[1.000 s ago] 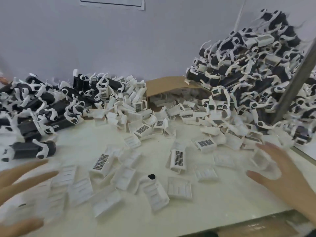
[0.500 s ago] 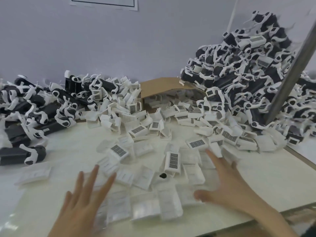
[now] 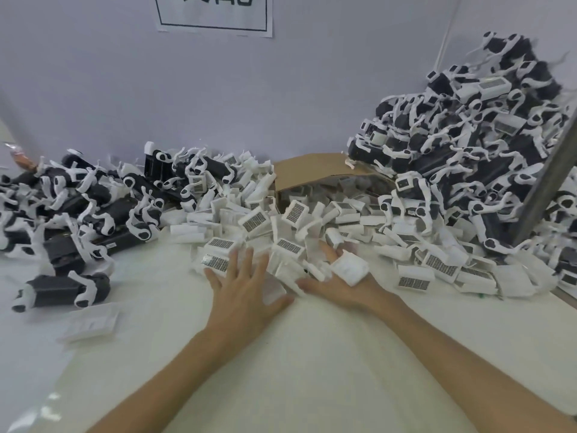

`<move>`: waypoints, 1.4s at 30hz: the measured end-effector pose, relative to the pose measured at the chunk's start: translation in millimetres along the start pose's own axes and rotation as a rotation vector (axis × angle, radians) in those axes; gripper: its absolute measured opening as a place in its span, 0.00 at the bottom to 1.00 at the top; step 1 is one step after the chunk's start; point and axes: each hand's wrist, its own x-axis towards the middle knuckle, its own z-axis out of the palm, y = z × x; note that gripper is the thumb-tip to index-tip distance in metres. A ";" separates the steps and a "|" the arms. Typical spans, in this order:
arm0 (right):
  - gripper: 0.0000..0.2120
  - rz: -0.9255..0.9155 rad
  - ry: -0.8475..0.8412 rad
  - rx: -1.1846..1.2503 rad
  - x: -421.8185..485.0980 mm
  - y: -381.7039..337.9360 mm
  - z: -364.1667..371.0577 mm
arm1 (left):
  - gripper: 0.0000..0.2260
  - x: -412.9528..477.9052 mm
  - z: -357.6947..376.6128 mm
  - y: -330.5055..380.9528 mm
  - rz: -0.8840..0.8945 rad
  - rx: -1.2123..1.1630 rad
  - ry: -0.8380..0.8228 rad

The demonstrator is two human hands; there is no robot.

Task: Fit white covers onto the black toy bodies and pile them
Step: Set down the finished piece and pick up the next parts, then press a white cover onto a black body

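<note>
Loose white covers (image 3: 274,235) are heaped in the middle of the white table, spilling from a cardboard box (image 3: 312,170). My left hand (image 3: 243,289) lies flat with fingers spread against the near edge of that heap. My right hand (image 3: 340,282) is flat beside it, fingers under the covers, and one white cover (image 3: 349,267) lies on its fingers. Black toy bodies with white legs (image 3: 93,201) lie piled at the left. A tall pile of toys with covers fitted (image 3: 468,145) rises at the right.
One single black toy body (image 3: 62,290) lies near the left edge, with a lone white cover (image 3: 90,320) in front of it. A grey metal post (image 3: 546,182) slants through the right pile. A wall with a paper sign (image 3: 215,12) closes the back.
Both hands swept forward and inward across the table, pushing the scattered covers from the near area into one heap by the box. The camera view came closer.
</note>
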 end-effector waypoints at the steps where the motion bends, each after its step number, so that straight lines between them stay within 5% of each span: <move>1: 0.49 -0.010 0.013 -0.113 7.3 -6.0 -4.1 | 0.43 8.3 -1.5 -0.6 -0.030 -0.005 0.020; 5: 0.33 0.039 -0.264 -0.264 32.0 -24.1 -39.9 | 0.43 16.5 -5.8 -6.0 -0.017 0.009 0.024; 7: 0.40 0.087 -0.386 -0.332 37.6 -26.7 -68.2 | 0.41 10.1 -11.0 -13.7 0.027 -0.070 0.007; 9: 0.37 0.086 -0.390 -0.399 36.8 -31.6 -97.6 | 0.38 -0.7 -18.3 -25.8 0.088 -0.214 0.027; 12: 0.28 0.073 -0.227 -0.302 33.0 -37.0 -130.7 | 0.31 -15.9 -27.1 -47.2 0.138 -0.383 0.129; 16: 0.16 -0.010 0.389 0.095 21.9 -32.6 -126.6 | 0.22 -24.7 -36.5 -73.1 0.121 -0.442 0.246; 18: 0.15 -0.091 0.530 0.129 5.0 -29.0 -97.2 | 0.19 -24.6 -43.9 -87.1 0.090 -0.456 0.297; 24: 0.25 -0.013 0.369 -0.108 -20.7 -12.0 -2.6 | 0.22 -23.2 -78.0 -136.8 -0.320 -0.063 0.512; 26: 0.25 0.004 0.339 -0.077 -20.5 -10.2 10.2 | 0.24 -25.6 -89.6 -157.8 -0.494 0.032 0.398; 29: 0.19 -0.019 0.383 -0.062 -21.8 -9.0 13.1 | 0.12 -33.7 -98.9 -179.1 -0.661 0.107 0.110; 35: 0.12 -0.007 0.409 0.132 -31.3 -9.8 5.9 | 0.07 -36.0 -96.5 -178.5 -0.586 -0.145 0.193; 42: 0.06 -0.020 0.480 0.263 -30.8 -2.7 2.0 | 0.11 -34.1 -110.2 -153.2 -0.326 -0.537 0.732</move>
